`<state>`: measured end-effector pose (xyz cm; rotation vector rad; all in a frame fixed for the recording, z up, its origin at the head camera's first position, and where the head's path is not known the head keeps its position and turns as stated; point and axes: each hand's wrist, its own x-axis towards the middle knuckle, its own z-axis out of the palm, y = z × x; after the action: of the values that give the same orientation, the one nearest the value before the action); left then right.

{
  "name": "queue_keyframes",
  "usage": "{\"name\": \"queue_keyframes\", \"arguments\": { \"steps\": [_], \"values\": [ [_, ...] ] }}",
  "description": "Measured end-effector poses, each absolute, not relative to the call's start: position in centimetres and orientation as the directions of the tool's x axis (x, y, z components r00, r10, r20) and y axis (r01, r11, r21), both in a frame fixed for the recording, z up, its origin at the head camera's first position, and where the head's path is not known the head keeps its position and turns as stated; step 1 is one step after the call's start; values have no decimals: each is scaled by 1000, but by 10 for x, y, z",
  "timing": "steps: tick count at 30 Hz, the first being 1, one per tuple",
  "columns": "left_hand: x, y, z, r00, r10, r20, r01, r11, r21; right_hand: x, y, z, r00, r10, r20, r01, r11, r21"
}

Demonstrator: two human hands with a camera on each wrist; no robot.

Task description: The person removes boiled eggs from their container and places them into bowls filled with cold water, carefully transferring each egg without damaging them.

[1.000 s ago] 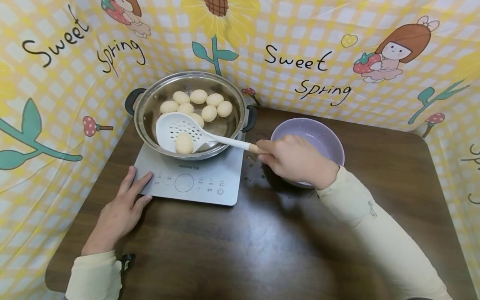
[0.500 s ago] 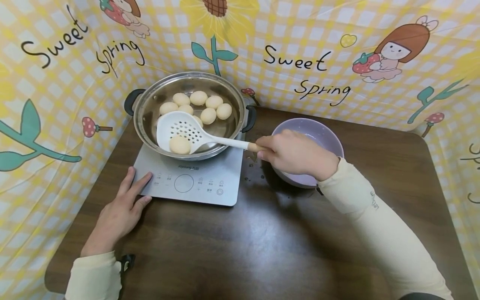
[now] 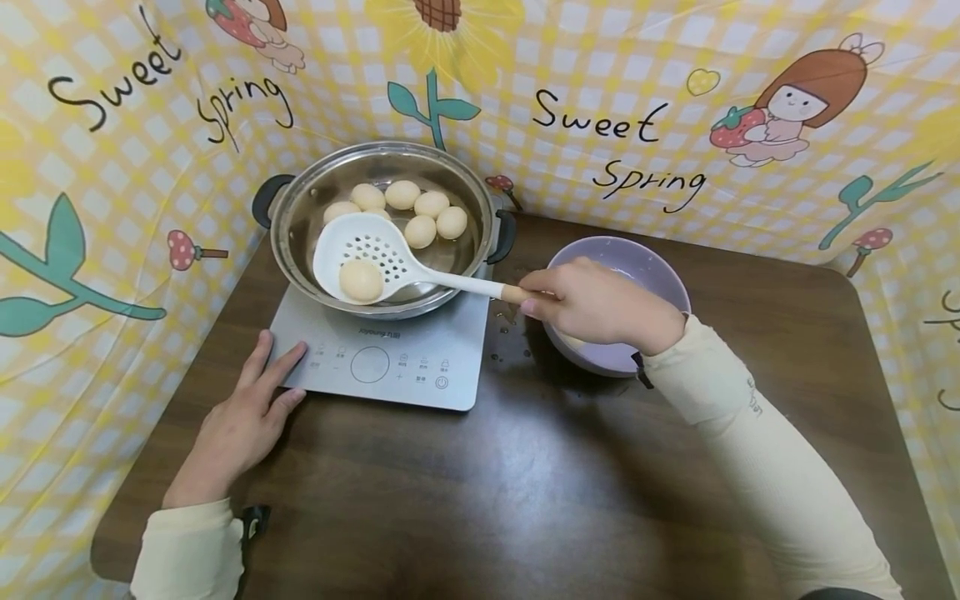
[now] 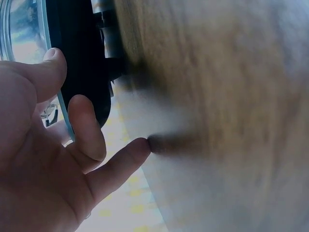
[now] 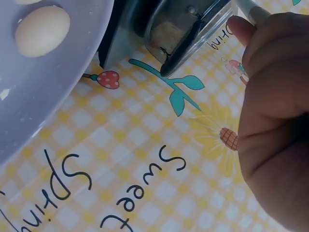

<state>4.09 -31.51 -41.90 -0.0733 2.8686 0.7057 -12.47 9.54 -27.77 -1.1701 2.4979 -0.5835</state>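
1. The right hand (image 3: 596,304) grips the wooden end of a white slotted spoon (image 3: 408,271), above the near part of a purple bowl (image 3: 663,271).
2. The left hand (image 3: 242,423) is spread out, grasping nothing, its fingertips resting at the near-left corner of a cooktop (image 3: 457,362).
3. One egg (image 3: 361,280) sits in the spoon, over the near side of a pot (image 3: 390,312).
4. More eggs (image 3: 420,232) lie inside the pot, which stands on the cooktop.
5. The purple bowl holds eggs too, seen from the right wrist.
6. A checked cloth (image 3: 622,50) hangs behind the brown table (image 3: 525,500).

A yellow-checked cloth (image 3: 600,62) lettered "Sweet Spring" hangs behind a brown table (image 3: 480,492).
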Motion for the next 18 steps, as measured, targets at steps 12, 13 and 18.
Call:
{"name": "queue_keyframes", "arguments": {
  "steps": [12, 13, 18],
  "values": [
    [40, -315, -419, -982, -5, -191, -94, 883, 459, -125, 114, -277, -647, -749, -142, -579, 604, -548],
    [40, -315, -419, -982, -5, -191, -94, 884, 458, -125, 117, -276, -652, -746, -134, -580, 605, -545],
    [40, -315, -419, -981, -8, -191, -95, 886, 454, -123, 133, -270, -683, -719, -127, -560, 627, -542]
  ]
}}
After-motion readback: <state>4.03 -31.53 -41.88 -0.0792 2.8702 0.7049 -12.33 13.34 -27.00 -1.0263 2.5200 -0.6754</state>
